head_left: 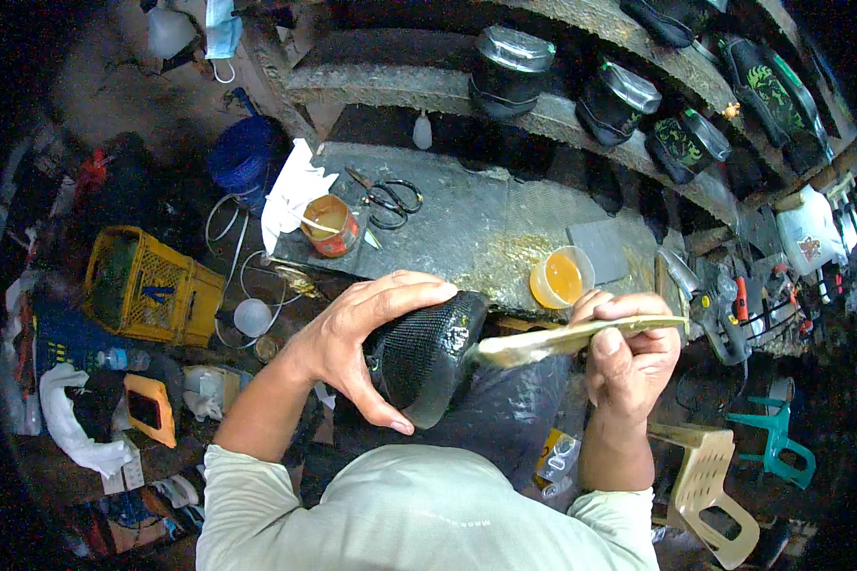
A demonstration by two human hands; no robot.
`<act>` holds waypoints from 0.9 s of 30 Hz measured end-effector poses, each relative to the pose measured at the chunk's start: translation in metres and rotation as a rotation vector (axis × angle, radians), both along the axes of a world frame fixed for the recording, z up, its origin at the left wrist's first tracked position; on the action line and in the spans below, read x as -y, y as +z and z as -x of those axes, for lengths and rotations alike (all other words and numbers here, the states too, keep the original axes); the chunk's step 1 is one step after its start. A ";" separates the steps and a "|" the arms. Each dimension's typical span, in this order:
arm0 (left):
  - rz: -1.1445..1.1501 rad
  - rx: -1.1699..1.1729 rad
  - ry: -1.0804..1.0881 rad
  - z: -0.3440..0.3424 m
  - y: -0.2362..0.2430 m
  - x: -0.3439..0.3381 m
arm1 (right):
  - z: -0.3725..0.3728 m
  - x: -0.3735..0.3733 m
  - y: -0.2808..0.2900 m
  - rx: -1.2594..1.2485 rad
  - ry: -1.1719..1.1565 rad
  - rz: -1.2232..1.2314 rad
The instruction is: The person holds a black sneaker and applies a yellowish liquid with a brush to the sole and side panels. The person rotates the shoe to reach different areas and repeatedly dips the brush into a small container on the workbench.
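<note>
My left hand (367,333) grips a black mesh shoe upper (424,357) from above, fingers over its top and thumb underneath. My right hand (628,357) is closed around the handle of a flat glue-crusted brush (567,338), whose pale bristle end touches the right side of the shoe upper. Both are held in front of my chest, just near the worktable's front edge (486,238). A small plastic cup of orange glue (560,278) stands on the table beside my right hand.
On the table lie black scissors (390,198), a red tin with a stick (331,226) and white cloth (293,190). Shelves above hold several shoes on lasts (619,100). A yellow crate (143,285) sits left, plastic stools (705,485) right, tools (733,309) hanging nearby.
</note>
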State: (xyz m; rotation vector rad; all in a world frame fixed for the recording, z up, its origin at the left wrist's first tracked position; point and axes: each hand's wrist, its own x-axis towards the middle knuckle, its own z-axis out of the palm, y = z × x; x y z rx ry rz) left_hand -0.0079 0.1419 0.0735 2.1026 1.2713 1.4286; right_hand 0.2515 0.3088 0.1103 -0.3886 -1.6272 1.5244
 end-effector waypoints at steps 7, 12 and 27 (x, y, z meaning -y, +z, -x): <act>-0.005 -0.223 0.142 -0.010 0.016 0.006 | -0.011 -0.002 0.019 -0.117 0.052 -0.018; -0.021 -0.235 0.150 -0.014 0.018 0.007 | -0.010 0.001 0.022 -0.085 0.076 -0.060; -0.032 -0.231 0.172 -0.014 0.019 0.008 | -0.012 0.003 0.024 -0.040 0.089 -0.135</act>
